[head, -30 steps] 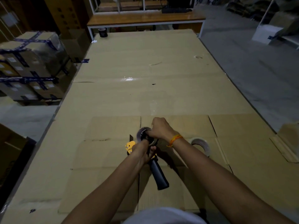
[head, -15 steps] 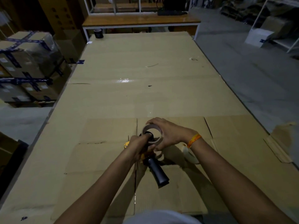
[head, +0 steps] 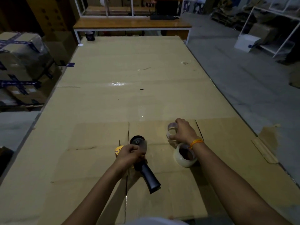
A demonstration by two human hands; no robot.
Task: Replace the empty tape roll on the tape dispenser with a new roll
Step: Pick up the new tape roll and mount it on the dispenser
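A yellow tape dispenser with a black handle (head: 150, 177) lies on flattened cardboard, and its black round hub (head: 137, 141) is bare. My left hand (head: 129, 154) grips the dispenser's body just below the hub. To the right, my right hand (head: 182, 131) holds the empty cardboard tape core (head: 171, 132) low over the cardboard. A full roll of clear tape (head: 185, 155) lies just nearer than that hand, under my right wrist.
The long table (head: 113, 98) is covered in cardboard sheets. A dark roll (head: 90, 36) stands at its far left corner. Wrapped boxes (head: 21, 67) are stacked on the left. A wooden bench (head: 131, 24) stands beyond, and concrete floor lies to the right.
My right hand has pulled the empty core off the dispenser's hub and carried it to the right. My left hand has stayed on the dispenser.
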